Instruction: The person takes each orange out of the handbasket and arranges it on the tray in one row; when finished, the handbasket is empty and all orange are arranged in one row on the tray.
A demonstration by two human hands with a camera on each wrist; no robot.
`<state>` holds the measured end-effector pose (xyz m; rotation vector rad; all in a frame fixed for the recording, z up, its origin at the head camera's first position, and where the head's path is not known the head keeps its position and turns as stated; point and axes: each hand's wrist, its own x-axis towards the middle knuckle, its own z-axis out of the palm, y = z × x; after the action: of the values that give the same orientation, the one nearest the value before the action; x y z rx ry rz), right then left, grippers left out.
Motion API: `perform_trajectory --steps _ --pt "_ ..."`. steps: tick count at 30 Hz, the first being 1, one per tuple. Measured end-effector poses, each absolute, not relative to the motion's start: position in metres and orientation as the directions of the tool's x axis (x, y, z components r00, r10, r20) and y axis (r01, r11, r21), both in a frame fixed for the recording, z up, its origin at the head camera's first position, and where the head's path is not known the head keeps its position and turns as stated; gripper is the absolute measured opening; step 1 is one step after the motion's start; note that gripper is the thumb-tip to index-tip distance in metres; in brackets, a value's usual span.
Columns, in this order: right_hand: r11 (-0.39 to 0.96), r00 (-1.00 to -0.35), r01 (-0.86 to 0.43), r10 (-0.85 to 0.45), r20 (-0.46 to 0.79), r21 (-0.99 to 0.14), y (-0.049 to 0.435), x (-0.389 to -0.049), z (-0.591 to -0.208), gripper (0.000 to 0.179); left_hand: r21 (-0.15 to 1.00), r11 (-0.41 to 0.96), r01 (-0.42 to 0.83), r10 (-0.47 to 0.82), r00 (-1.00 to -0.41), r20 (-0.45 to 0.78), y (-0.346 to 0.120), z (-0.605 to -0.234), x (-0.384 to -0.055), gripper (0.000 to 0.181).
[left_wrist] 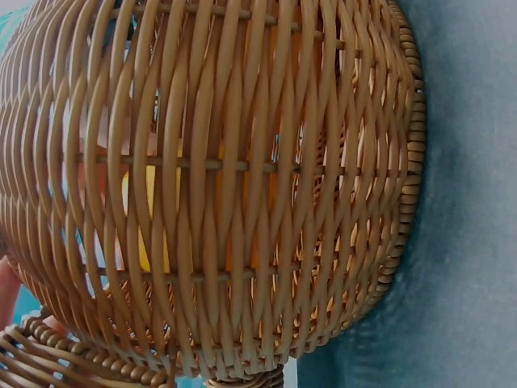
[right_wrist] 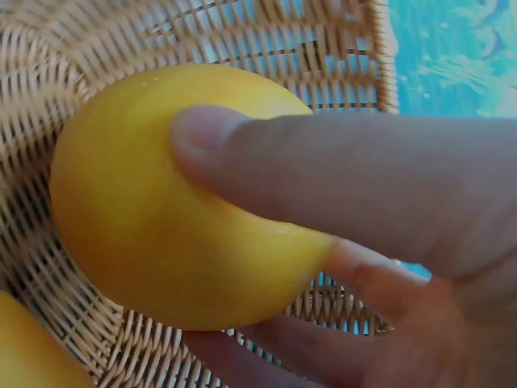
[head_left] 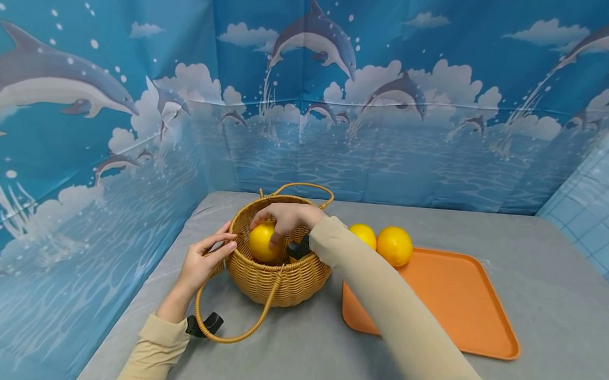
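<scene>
A round wicker basket stands on the grey surface. Inside it, my right hand grips an orange; in the right wrist view the thumb presses across the top of the orange, with other fingers beneath. Part of a second orange shows lower down in the basket. My left hand holds the basket's left rim; the left wrist view is mostly filled by the woven wall, hiding most of that hand.
Two more oranges, one nearer and one behind my sleeve, sit at the upper left of an orange tray. One basket handle hangs down in front; the other stands at the back. A dolphin-print curtain rises behind.
</scene>
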<state>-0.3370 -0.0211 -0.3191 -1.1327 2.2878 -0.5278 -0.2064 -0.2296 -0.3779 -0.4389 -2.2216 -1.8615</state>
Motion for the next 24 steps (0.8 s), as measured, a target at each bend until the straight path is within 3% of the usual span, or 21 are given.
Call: perform_trajectory --steps 9,17,24 --pt "0.494 -0.518 -0.598 -0.839 -0.166 -0.632 -0.007 -0.335 -0.304 0.055 0.923 0.155 0.352 0.093 -0.935 0.341 -0.231 -0.387 -0.213 0.033" --pt "0.331 -0.471 -0.621 -0.882 0.001 -0.71 0.028 -0.33 -0.273 0.057 0.916 0.161 0.367 0.086 -0.93 0.357 -0.235 -0.396 -0.219 0.034" --pt "0.313 -0.522 -0.628 -0.849 0.086 -0.713 0.076 -0.324 -0.257 0.057 0.91 0.156 0.383 0.082 -0.924 0.375 -0.235 -0.397 -0.219 0.034"
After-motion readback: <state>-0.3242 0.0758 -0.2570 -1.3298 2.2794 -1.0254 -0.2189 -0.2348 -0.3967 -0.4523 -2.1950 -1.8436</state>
